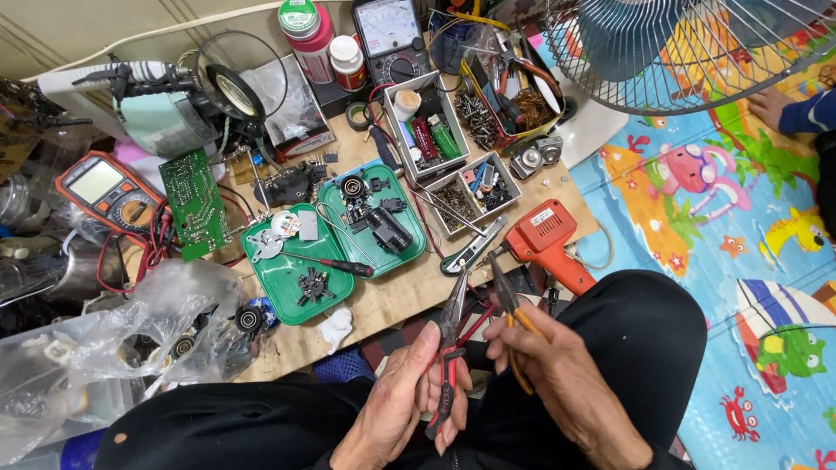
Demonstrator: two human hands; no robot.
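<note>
My L hand [409, 396] grips red needle-nose pliers [448, 348], R hand [557, 374] grips yellow-handled pliers [509, 318], tips near, next needs steady alignment

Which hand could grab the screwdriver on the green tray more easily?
Probably the left hand. It sits nearer the screwdriver on the green tray, which lies up and to its left. The right hand is farther away. Both hands already hold pliers, so one pair would need setting down first.

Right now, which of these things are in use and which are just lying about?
In hand:
left hand, red-handled pliers
right hand, yellow-handled pliers

Lying about:
green trays of small parts
screwdriver
circuit board
orange multimeter
orange soldering gun
</note>
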